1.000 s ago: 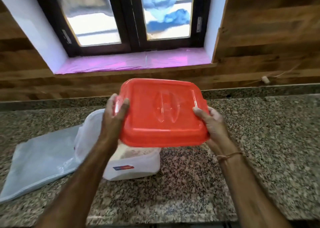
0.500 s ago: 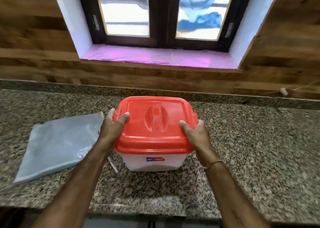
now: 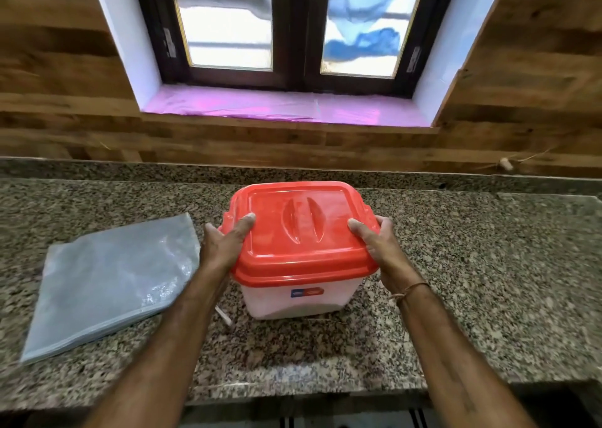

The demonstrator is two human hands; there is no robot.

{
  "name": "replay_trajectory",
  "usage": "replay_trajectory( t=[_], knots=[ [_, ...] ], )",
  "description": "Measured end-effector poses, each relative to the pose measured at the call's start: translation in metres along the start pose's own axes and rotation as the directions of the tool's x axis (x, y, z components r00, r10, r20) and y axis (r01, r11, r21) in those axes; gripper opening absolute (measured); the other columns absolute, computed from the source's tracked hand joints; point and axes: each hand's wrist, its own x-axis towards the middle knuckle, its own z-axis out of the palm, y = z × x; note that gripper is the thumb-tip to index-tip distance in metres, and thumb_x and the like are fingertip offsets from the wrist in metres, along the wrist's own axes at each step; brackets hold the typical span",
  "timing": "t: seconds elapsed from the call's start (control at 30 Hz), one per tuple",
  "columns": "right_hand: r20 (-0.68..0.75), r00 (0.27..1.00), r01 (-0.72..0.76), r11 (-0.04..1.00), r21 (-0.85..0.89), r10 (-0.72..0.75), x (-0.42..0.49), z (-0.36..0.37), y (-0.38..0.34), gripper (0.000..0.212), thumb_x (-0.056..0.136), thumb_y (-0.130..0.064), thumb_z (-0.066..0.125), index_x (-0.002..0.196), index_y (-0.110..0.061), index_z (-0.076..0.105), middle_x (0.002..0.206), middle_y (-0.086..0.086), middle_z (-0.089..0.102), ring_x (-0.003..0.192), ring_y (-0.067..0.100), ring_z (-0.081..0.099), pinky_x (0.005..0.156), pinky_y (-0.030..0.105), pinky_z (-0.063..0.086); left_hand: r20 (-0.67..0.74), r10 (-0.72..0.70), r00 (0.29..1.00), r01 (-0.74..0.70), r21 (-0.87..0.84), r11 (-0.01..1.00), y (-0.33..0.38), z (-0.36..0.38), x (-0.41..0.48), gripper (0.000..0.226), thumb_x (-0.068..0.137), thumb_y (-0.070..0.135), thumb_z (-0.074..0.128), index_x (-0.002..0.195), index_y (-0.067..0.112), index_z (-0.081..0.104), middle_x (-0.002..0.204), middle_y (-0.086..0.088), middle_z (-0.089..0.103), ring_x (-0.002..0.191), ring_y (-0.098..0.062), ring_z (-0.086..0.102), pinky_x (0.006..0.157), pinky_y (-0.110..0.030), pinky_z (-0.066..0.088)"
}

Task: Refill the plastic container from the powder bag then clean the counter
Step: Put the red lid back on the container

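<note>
Both hands grip the red lid (image 3: 301, 232), the left hand (image 3: 224, 245) at its 9 o'clock edge and the right hand (image 3: 374, 242) at 3 o'clock, thumbs pressing on top. A second ago the lid was held tilted in the air; now it sits on the plastic container (image 3: 299, 300) mid-desk (image 3: 488, 281). Refilling looks done, likely leaving cleanup. At 9 o'clock the flat powder bag (image 3: 110, 284) lies.

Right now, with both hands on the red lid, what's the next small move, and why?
Probably press down along the edges of the red lid to seat it: the left hand and right hand grip its sides atop the plastic container, with the flattened powder bag alongside.
</note>
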Motion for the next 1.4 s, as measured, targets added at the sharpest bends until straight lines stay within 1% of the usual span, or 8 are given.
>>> replay_trajectory(
  t=[0.33,0.47,0.63,0.77,0.87,1.1,1.27,1.4],
  knots=[
    [-0.114,0.989,-0.083,0.992,0.100,0.095,-0.002,-0.006,0.018,0.113,0.071,-0.038,0.092,0.158,-0.017,0.023,0.133,0.019,0.060,0.097,0.032,0.075,0.074,0.045,0.066,-0.083,0.224,0.971,-0.204,0.205,0.957,0.004,-0.005,-0.021,0.087,0.083,0.054,0.078,0.147,0.005,0.047,0.121,-0.018,0.070,0.076,-0.020,0.068,0.058,-0.030,0.057],
    [-0.315,0.948,-0.002,0.986,-0.167,-0.052,-0.004,0.000,0.019,0.119,0.050,-0.079,0.085,0.142,-0.014,0.047,0.124,0.011,0.063,0.100,0.030,0.073,0.075,0.047,0.065,-0.017,0.241,0.970,-0.226,0.290,0.930,0.003,-0.006,-0.019,0.078,0.092,0.054,0.068,0.147,0.007,0.040,0.128,-0.017,0.064,0.088,-0.022,0.064,0.054,-0.025,0.047],
    [-0.353,0.876,0.085,0.825,-0.558,-0.329,-0.004,0.001,0.018,0.085,0.074,-0.074,0.071,0.132,-0.014,0.057,0.121,0.011,0.054,0.115,0.032,0.057,0.092,0.057,0.057,0.045,0.273,0.961,-0.267,0.408,0.873,0.001,-0.003,-0.018,0.068,0.101,0.049,0.056,0.147,0.006,0.031,0.133,-0.020,0.060,0.090,-0.024,0.057,0.059,-0.028,0.042],
    [-0.188,0.973,0.099,0.980,-0.173,-0.131,-0.009,-0.008,0.016,0.076,0.078,-0.058,0.080,0.132,-0.019,0.043,0.126,0.011,0.060,0.103,0.029,0.072,0.080,0.049,0.065,0.084,0.239,0.967,-0.251,0.444,0.860,-0.003,-0.007,-0.016,0.083,0.102,0.056,0.048,0.161,0.009,0.016,0.149,-0.023,0.050,0.122,-0.039,0.060,0.091,-0.047,0.055],
    [-0.092,0.984,0.137,0.980,-0.145,-0.151,-0.013,-0.012,0.016,0.063,0.091,-0.046,0.073,0.140,-0.018,0.045,0.128,0.012,0.065,0.098,0.026,0.076,0.079,0.049,0.066,0.112,0.294,0.949,-0.309,0.502,0.808,-0.003,-0.004,-0.015,0.068,0.106,0.050,0.043,0.157,0.007,0.026,0.144,-0.023,0.054,0.116,-0.037,0.061,0.081,-0.036,0.048],
    [-0.048,0.924,0.201,0.589,-0.783,-0.379,-0.014,0.001,0.010,0.056,0.110,-0.039,0.035,0.163,-0.022,0.029,0.169,0.007,0.032,0.144,0.031,0.047,0.113,0.041,0.042,0.123,0.298,0.947,-0.312,0.577,0.755,-0.005,0.000,-0.013,0.074,0.107,0.051,0.033,0.164,0.010,0.010,0.160,-0.023,0.037,0.138,-0.042,0.048,0.107,-0.050,0.044],
    [-0.056,0.983,0.144,0.921,-0.363,-0.176,-0.015,-0.010,0.013,0.059,0.101,-0.048,0.057,0.150,-0.018,0.046,0.126,0.010,0.070,0.095,0.025,0.076,0.078,0.041,0.065,0.094,0.262,0.960,-0.278,0.394,0.876,-0.011,-0.001,-0.017,0.083,0.102,0.057,0.046,0.165,0.021,0.007,0.163,-0.016,0.036,0.137,-0.036,0.051,0.102,-0.048,0.049],
    [0.062,0.996,0.066,0.993,-0.101,-0.060,-0.009,-0.022,0.008,0.051,0.092,-0.046,0.070,0.127,-0.008,0.065,0.105,0.011,0.079,0.083,0.024,0.080,0.062,0.028,0.062,-0.005,0.250,0.968,-0.241,0.260,0.935,-0.011,0.002,-0.021,0.075,0.095,0.057,0.061,0.156,0.020,0.037,0.136,-0.012,0.064,0.096,-0.022,0.065,0.064,-0.023,0.050]
  ],
)
